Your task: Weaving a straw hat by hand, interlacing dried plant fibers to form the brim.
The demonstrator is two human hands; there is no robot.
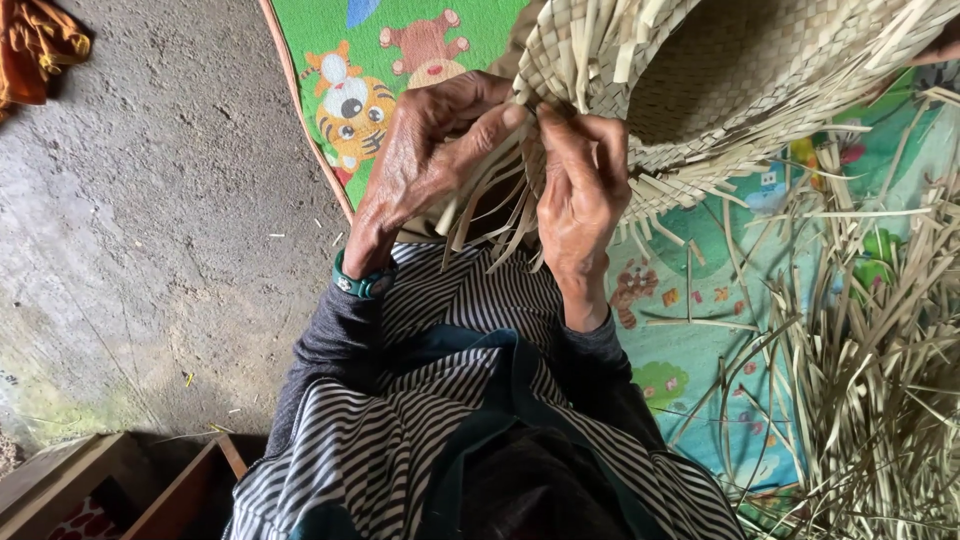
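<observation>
Left hand (430, 150) and right hand (580, 190) each pinch loose strips (490, 215) at the woven basket (720, 90) rim, grip clenched on them.

Home floor workspace: bare concrete floor (150, 200), children's cartoon play mat (400, 60), heap of dried leaf strips (870, 400).

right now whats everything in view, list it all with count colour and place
woven basket: one, pale straw, top right, its rim at both hands
loose strips: a pile, too many to count, straw coloured, right side on the mat
play mat: one, green and teal with cartoon animals, under the work
floor: grey concrete, left
cloth: one, orange, top left corner
wooden frame: brown, bottom left
wristband: one, green, on the left wrist
left hand: pinching strips at the rim
right hand: gripping strips beside it
</observation>
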